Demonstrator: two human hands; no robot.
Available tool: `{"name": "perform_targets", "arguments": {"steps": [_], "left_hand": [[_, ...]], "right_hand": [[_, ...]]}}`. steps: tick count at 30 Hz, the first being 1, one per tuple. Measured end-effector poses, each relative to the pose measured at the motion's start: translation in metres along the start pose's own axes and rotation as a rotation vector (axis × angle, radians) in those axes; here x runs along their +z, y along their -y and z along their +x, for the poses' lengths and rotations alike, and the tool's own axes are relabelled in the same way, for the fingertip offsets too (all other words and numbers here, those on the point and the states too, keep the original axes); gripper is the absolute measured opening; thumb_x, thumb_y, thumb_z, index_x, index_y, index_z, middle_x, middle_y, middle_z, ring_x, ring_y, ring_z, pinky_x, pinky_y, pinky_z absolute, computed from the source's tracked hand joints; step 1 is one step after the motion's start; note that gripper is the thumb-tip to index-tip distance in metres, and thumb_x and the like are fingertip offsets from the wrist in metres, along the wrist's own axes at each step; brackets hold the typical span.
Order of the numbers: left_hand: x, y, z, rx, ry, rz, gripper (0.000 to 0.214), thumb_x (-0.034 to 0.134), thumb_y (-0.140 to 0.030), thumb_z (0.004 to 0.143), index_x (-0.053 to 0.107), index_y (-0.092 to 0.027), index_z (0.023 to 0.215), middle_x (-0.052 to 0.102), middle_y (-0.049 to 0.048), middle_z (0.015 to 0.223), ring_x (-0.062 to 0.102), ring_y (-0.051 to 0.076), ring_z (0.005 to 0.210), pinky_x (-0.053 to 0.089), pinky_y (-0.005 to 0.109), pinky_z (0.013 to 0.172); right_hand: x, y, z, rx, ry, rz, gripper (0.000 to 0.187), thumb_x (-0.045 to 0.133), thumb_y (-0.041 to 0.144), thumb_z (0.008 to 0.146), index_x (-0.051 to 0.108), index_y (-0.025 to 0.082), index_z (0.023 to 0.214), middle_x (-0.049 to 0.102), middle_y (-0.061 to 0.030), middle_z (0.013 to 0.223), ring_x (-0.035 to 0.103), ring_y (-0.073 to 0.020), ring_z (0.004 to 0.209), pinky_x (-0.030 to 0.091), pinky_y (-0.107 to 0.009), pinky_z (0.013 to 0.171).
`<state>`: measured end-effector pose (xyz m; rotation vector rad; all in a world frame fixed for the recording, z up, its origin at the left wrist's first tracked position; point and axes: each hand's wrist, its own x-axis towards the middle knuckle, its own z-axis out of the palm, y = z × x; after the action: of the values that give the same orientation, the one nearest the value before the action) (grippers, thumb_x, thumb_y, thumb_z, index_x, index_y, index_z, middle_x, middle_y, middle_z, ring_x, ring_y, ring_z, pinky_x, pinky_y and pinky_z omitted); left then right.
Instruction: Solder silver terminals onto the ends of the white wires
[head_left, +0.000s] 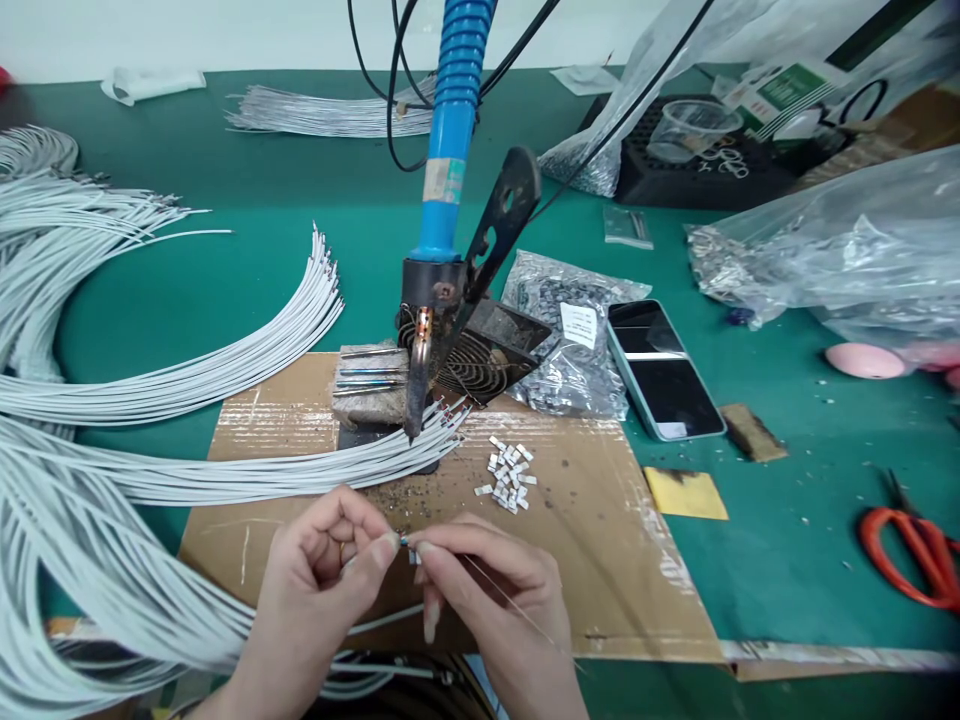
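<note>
My left hand (322,580) is closed in a pinch, thumb against forefinger, on a tiny metal piece (405,542). My right hand (495,590) meets it there, thumb and forefinger also pinched at the same piece. Fingertips hide most of it, so its exact kind is unclear. A thin wire (510,598) runs back across my right hand. Above both hands hangs a soldering iron (417,385) in a blue flexible holder (450,130), tip down over a bundle of white cables (300,478). Small white-and-silver pieces (510,475) lie in a pile on the cardboard (592,560).
Coiled white cables (45,560) fill the left side. A tip-cleaning block (367,385) stands beside the iron. To the right are a bag of small parts (577,330), a phone (667,370), a yellow sponge (686,493), and red-handled scissors (911,550).
</note>
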<state>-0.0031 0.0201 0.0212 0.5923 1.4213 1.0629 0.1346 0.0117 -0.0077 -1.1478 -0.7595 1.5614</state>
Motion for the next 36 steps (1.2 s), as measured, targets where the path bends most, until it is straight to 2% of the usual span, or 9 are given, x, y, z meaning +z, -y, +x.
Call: {"name": "perform_targets", "arguments": {"steps": [5, 7, 11, 14, 19, 22, 25, 30, 36], "left_hand": [[0.001, 0.000, 0.000, 0.007, -0.026, 0.035, 0.027, 0.089, -0.027, 0.067, 0.065, -0.015, 0.062, 0.047, -0.0087, 0.050, 0.029, 0.005, 0.048, 0.022, 0.015, 0.048], [0.001, 0.000, 0.000, 0.012, -0.029, 0.032, 0.026, 0.088, -0.026, 0.067, 0.065, -0.015, 0.062, 0.047, -0.0083, 0.050, 0.029, 0.005, 0.049, 0.022, 0.015, 0.048], [0.001, 0.001, 0.001, 0.024, -0.032, 0.041, 0.024, 0.087, -0.024, 0.067, 0.066, -0.015, 0.062, 0.047, -0.0083, 0.051, 0.029, 0.005, 0.049, 0.022, 0.015, 0.047], [0.001, 0.000, 0.001, 0.037, -0.046, 0.058, 0.022, 0.086, -0.023, 0.067, 0.066, -0.015, 0.062, 0.048, -0.0082, 0.052, 0.029, 0.005, 0.049, 0.022, 0.014, 0.047], [0.001, 0.000, -0.001, 0.004, -0.038, 0.075, 0.023, 0.087, -0.025, 0.069, 0.066, -0.015, 0.065, 0.046, -0.0097, 0.050, 0.032, 0.004, 0.046, 0.025, 0.012, 0.045], [-0.001, 0.000, -0.002, 0.016, -0.017, 0.111, 0.021, 0.086, -0.026, 0.072, 0.068, -0.016, 0.067, 0.060, -0.0040, 0.059, 0.045, 0.005, 0.051, 0.035, 0.011, 0.048], [-0.002, 0.001, -0.002, 0.061, 0.012, 0.129, 0.017, 0.084, -0.026, 0.077, 0.071, -0.017, 0.069, 0.074, 0.0028, 0.078, 0.060, 0.010, 0.063, 0.046, 0.013, 0.055], [0.002, 0.000, -0.003, 0.117, -0.005, 0.116, 0.014, 0.084, -0.022, 0.076, 0.073, -0.019, 0.069, 0.075, 0.0019, 0.078, 0.071, 0.013, 0.072, 0.056, 0.013, 0.066], [0.005, -0.001, -0.003, 0.152, -0.014, 0.127, 0.013, 0.082, -0.018, 0.076, 0.073, -0.020, 0.068, 0.074, -0.0004, 0.077, 0.071, 0.010, 0.071, 0.055, 0.008, 0.067]], "right_hand": [[-0.003, -0.002, 0.000, -0.080, 0.001, -0.071, 0.010, 0.080, 0.025, 0.088, 0.088, 0.030, 0.087, 0.071, 0.0008, 0.069, 0.062, -0.0069, 0.049, 0.052, -0.016, 0.049], [-0.006, -0.003, 0.000, -0.244, 0.009, -0.214, 0.019, 0.077, 0.016, 0.089, 0.088, 0.031, 0.093, 0.073, 0.0006, 0.070, 0.065, -0.0094, 0.053, 0.053, -0.017, 0.051], [-0.012, -0.005, 0.000, -0.717, 0.017, -0.549, 0.043, 0.070, -0.004, 0.084, 0.082, 0.026, 0.112, 0.079, -0.0025, 0.081, 0.071, -0.0148, 0.064, 0.060, -0.024, 0.061], [-0.018, -0.005, 0.000, -0.860, -0.030, -0.682, 0.047, 0.068, -0.008, 0.083, 0.079, 0.023, 0.116, 0.079, -0.0036, 0.085, 0.073, -0.0159, 0.068, 0.062, -0.025, 0.068], [-0.018, -0.001, 0.000, -0.574, -0.165, -0.552, 0.025, 0.072, 0.007, 0.089, 0.082, 0.027, 0.100, 0.075, 0.0013, 0.076, 0.069, -0.0114, 0.060, 0.057, -0.019, 0.058], [-0.012, 0.002, 0.002, -0.325, -0.206, -0.336, 0.012, 0.076, 0.018, 0.090, 0.083, 0.028, 0.091, 0.070, 0.0040, 0.064, 0.064, -0.0084, 0.050, 0.052, -0.016, 0.051], [-0.007, 0.005, 0.005, -0.181, -0.156, -0.202, 0.008, 0.079, 0.023, 0.088, 0.084, 0.026, 0.084, 0.070, 0.0023, 0.066, 0.063, -0.0082, 0.050, 0.052, -0.016, 0.051], [-0.007, 0.003, 0.011, -0.191, -0.039, -0.162, 0.009, 0.081, 0.023, 0.087, 0.087, 0.028, 0.085, 0.073, -0.0004, 0.077, 0.061, -0.0085, 0.054, 0.050, -0.017, 0.050], [-0.010, -0.002, 0.014, -0.206, -0.005, -0.179, 0.010, 0.080, 0.023, 0.089, 0.088, 0.029, 0.087, 0.072, -0.0010, 0.077, 0.057, -0.0091, 0.056, 0.046, -0.019, 0.049]]}}
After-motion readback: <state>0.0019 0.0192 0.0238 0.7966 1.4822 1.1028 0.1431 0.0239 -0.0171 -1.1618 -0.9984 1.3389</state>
